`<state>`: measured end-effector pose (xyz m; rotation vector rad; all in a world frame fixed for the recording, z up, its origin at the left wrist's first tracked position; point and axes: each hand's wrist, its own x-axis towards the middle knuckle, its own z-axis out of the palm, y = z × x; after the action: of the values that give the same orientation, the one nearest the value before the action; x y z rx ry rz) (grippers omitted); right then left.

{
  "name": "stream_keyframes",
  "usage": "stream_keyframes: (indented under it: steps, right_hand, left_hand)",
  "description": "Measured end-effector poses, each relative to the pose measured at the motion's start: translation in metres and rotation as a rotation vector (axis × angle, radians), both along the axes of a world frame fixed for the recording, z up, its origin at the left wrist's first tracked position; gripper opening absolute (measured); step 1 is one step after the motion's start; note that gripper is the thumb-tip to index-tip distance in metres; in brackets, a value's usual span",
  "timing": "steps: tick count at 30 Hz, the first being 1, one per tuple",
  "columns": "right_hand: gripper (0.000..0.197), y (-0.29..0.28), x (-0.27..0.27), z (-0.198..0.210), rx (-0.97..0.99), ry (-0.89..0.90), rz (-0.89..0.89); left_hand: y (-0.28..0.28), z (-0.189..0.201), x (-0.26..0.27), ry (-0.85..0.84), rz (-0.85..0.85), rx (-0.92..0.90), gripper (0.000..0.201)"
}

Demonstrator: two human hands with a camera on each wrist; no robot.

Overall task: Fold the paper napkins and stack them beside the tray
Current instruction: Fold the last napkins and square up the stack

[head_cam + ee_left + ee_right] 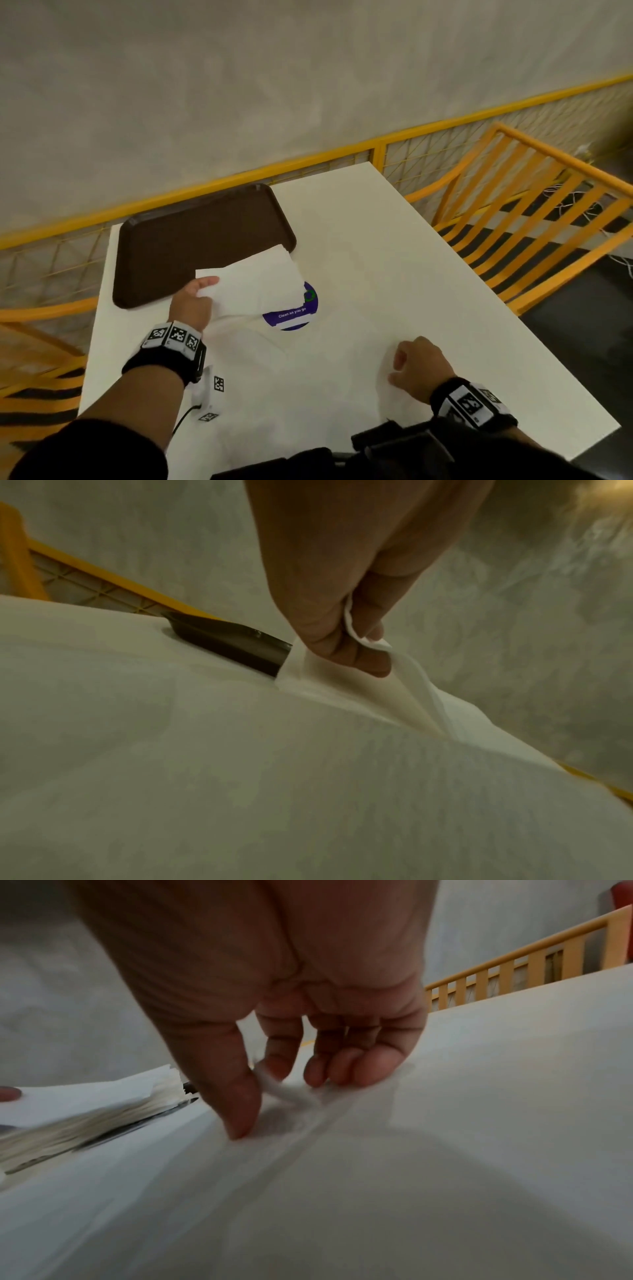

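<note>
The white table (pixel 394 260) holds a brown tray (pixel 191 246) at its far left corner. Just beside the tray, the left hand (pixel 191 301) lifts a white napkin (pixel 253 284) — thumb and fingers (pixel 346 653) pinched on its edge. It hangs over a round purple sticker (pixel 293 317). Nearer, the right hand (pixel 419 368) pinches a corner of another napkin (pixel 284 1089) lying flat — fingers curled down.
</note>
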<state>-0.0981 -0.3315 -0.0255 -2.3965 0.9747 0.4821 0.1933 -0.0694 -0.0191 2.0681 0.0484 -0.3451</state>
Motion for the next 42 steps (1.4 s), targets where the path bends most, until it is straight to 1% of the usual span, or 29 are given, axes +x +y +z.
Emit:
stream_keyframes:
  steps: [2,4,7,12,14,16,18,20,21,22,23,24,25,26,28,29,31,33,34,36,37,38,39,40,41,42]
  right_hand:
    - [0.025,0.0,0.0,0.0,0.027,-0.035,-0.009]
    - [0.034,0.0,-0.001,0.0,0.075,-0.069,-0.048]
    - [0.043,0.001,-0.001,0.002,0.114,-0.093,-0.098]
    - [0.047,0.002,-0.001,0.003,0.118,-0.074,-0.096]
    - [0.05,0.002,-0.001,0.002,0.119,-0.067,-0.104]
    - [0.052,0.001,-0.001,0.0,0.122,-0.072,-0.121]
    - [0.044,-0.001,-0.001,0.002,0.105,-0.101,-0.133]
    - [0.024,-0.005,0.001,0.011,0.037,-0.169,-0.076]
    - [0.015,-0.006,0.004,0.018,-0.007,-0.216,-0.018]
    - [0.011,-0.008,0.006,0.028,-0.037,-0.274,0.035]
    - [0.009,-0.008,0.009,0.039,-0.054,-0.337,0.079]
    - [0.009,-0.009,0.012,0.052,-0.061,-0.397,0.117]
    - [0.009,-0.009,0.016,0.065,-0.065,-0.448,0.154]
    - [0.009,-0.008,0.019,0.078,-0.069,-0.488,0.192]
    - [0.01,-0.007,0.025,0.102,-0.057,-0.546,0.272]
    - [0.011,-0.006,0.028,0.113,-0.028,-0.565,0.297]
    - [0.012,-0.003,0.031,0.135,0.061,-0.59,0.319]
    - [0.014,-0.002,0.033,0.152,0.15,-0.616,0.312]
    - [0.014,-0.003,0.033,0.158,0.195,-0.631,0.301]
    - [0.01,-0.005,0.035,0.165,0.289,-0.688,0.256]
    - [0.005,-0.006,0.037,0.167,0.339,-0.731,0.207]
    - [0.005,-0.007,0.038,0.166,0.404,-0.786,0.143]
    - [0.019,-0.009,0.038,0.163,0.507,-0.838,0.075]
    - [0.039,-0.012,0.038,0.157,0.656,-0.864,0.0]
    - [0.061,-0.013,0.039,0.152,0.806,-0.847,-0.065]
    - [0.079,-0.014,0.039,0.144,0.918,-0.804,-0.099]
  left_hand:
    - [-0.003,-0.004,0.004,0.005,-0.021,0.028,0.058]
    - [-0.003,-0.008,0.009,0.017,-0.012,0.034,0.059]
    - [-0.001,-0.008,0.008,0.035,0.041,0.047,0.059]
    - [0.003,-0.01,0.001,0.057,0.165,0.037,0.063]
    - [0.004,-0.011,0.0,0.061,0.156,0.045,0.061]
    - [0.003,-0.007,-0.002,0.056,0.11,0.064,0.055]
    - [0.0,0.003,-0.005,0.032,0.06,0.146,0.044]
    - [-0.004,0.019,-0.007,-0.005,0.031,0.34,0.029]
    - [-0.006,0.03,-0.013,-0.034,0.011,0.451,0.027]
    - [-0.008,0.039,-0.018,-0.08,-0.025,0.527,0.031]
    - [-0.011,0.048,-0.026,-0.135,-0.069,0.54,0.037]
    - [-0.015,0.056,-0.033,-0.179,-0.13,0.496,0.045]
    - [-0.019,0.063,-0.042,-0.194,-0.21,0.399,0.054]
    - [-0.023,0.068,-0.05,-0.174,-0.297,0.277,0.064]
    - [-0.032,0.075,-0.067,-0.03,-0.467,0.081,0.085]
    - [-0.035,0.075,-0.073,0.033,-0.528,0.017,0.095]
    - [-0.039,0.073,-0.081,0.11,-0.597,-0.087,0.11]
    - [-0.039,0.074,-0.089,0.172,-0.624,-0.187,0.114]
    - [-0.038,0.074,-0.091,0.197,-0.628,-0.241,0.109]
    - [-0.034,0.077,-0.096,0.21,-0.633,-0.339,0.088]
    - [-0.032,0.08,-0.099,0.208,-0.611,-0.378,0.078]
    - [-0.03,0.083,-0.101,0.205,-0.572,-0.415,0.07]
    - [-0.028,0.085,-0.103,0.204,-0.524,-0.457,0.064]
    - [-0.026,0.088,-0.104,0.206,-0.474,-0.502,0.058]
    - [-0.024,0.092,-0.106,0.212,-0.432,-0.543,0.052]
    - [-0.023,0.095,-0.107,0.22,-0.397,-0.571,0.045]
